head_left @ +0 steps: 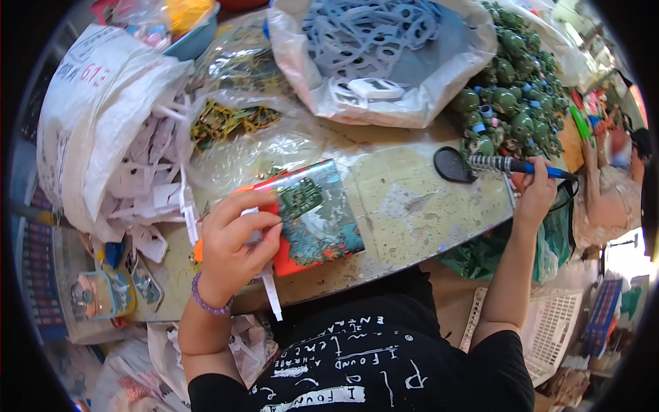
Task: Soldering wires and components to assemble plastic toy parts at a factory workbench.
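The left hand grasps a white plastic piece, a circuit board at its 2 o'clock on a red-edged block, while the right hand grips a soldering iron that a snag in the cord could jerk astray.

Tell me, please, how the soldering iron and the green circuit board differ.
The soldering iron is long and slim; the circuit board is flat. The iron has blue on its handle; the board is green. The right hand holds the iron; the board lies on a red-sided block.
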